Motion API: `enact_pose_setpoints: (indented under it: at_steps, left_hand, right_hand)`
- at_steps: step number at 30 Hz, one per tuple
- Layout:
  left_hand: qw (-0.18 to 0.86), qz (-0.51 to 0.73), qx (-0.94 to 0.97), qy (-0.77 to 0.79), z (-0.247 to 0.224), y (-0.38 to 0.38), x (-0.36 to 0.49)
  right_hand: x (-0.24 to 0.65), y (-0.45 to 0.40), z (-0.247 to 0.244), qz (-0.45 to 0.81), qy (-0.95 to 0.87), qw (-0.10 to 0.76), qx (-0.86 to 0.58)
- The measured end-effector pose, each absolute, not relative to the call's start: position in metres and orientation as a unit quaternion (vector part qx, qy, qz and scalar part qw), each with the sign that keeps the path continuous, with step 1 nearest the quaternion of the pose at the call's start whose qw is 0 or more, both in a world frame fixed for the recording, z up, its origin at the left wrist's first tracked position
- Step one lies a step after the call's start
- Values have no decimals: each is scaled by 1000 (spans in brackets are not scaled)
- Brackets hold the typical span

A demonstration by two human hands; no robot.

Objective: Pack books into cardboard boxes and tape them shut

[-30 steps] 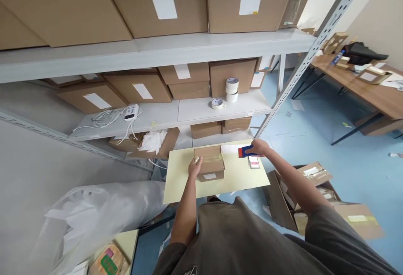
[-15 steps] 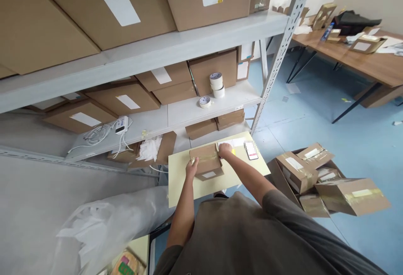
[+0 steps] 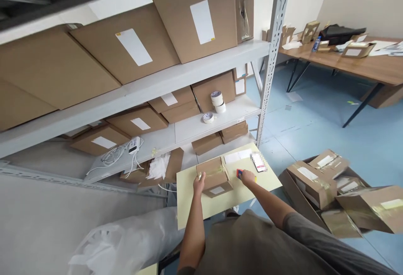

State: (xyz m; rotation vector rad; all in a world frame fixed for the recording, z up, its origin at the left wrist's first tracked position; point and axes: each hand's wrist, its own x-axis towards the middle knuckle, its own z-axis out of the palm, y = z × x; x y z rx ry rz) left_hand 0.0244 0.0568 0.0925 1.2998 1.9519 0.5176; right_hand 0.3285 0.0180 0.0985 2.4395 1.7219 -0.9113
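Observation:
A small cardboard box (image 3: 214, 181) stands on the pale yellow tabletop (image 3: 192, 210), with clear tape across its top and a white label on its near side. My left hand (image 3: 199, 182) grips the box's left end, fingers closed on its edge. To the right of the box, my right hand (image 3: 247, 177) is closed around what looks like a tape dispenser (image 3: 239, 174), red and blue with a bit of yellow; the fingers hide most of it. That hand is apart from the box. Behind it lie a white paper (image 3: 237, 155) and a phone (image 3: 259, 162).
Metal shelving (image 3: 192, 67) rises in front, loaded with cardboard boxes. Tape rolls (image 3: 217, 102) and a power strip (image 3: 134, 145) sit on its middle shelf. A large carton of taped boxes (image 3: 315, 182) is on the floor at right. Bubble wrap (image 3: 138, 233) lies at lower left.
My right hand has moved away from the box's right end, toward me and to the right, bringing the dispenser into sight. My left hand stays on the box. The camera view has tilted upward.

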Motion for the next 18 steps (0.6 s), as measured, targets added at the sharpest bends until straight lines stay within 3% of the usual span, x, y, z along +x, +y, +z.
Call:
enact_pose_setpoints:
  at_steps: [7,9,13,15,18]
  left_hand:
    - [373,212,486,761,94,59,29]
    - [373,215,477,766,95,59,30]
    - [372,218,463,775,97,60,31]
    - [374,228,458,774,97,60,34]
    - [377,260,461,760,95,53,40]
  right_hand:
    - [347,-6,49,-346,513,-10,786]
    - [346,2,56,-374,517,-80,766]
    - [319,22,81,-548,469,-332,608]
    - [297,26,90,-628,411,-374,545]
    - [276,29,98,-646,383,-403,523]
